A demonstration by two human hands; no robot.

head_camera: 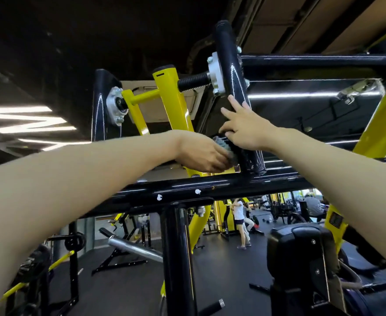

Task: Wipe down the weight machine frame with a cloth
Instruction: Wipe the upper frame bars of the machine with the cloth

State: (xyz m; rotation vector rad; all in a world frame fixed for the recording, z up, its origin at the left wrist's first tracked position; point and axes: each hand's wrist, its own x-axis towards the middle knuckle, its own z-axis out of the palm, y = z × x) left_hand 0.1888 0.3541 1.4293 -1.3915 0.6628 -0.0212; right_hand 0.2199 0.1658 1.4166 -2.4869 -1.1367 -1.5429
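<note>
Black gloss tubing makes up the weight machine frame (301,62). Nearest stands its upright post (178,247), with a black pad (301,247) to the right. Both bare forearms reach up and away over the crossbar (210,190) that caps the post.

Just beyond that bar, the left hand (204,157) curls its fingers round a grey-green cloth (225,149) and presses it to the lower left edge of a short black tube (231,65). The right hand (246,131) sits just above, its forefinger (234,102) straight along the tube's edge. Its lower fingers bend at the cloth's top, but whether they pinch it cannot be told.

Left of the tube, a yellow lever arm (173,101) slants close, leaving a narrow gap where the hands work.

Below the crossbar, open dark floor stretches far, past an incline bench (130,247) on the left, to a standing person (239,222).
</note>
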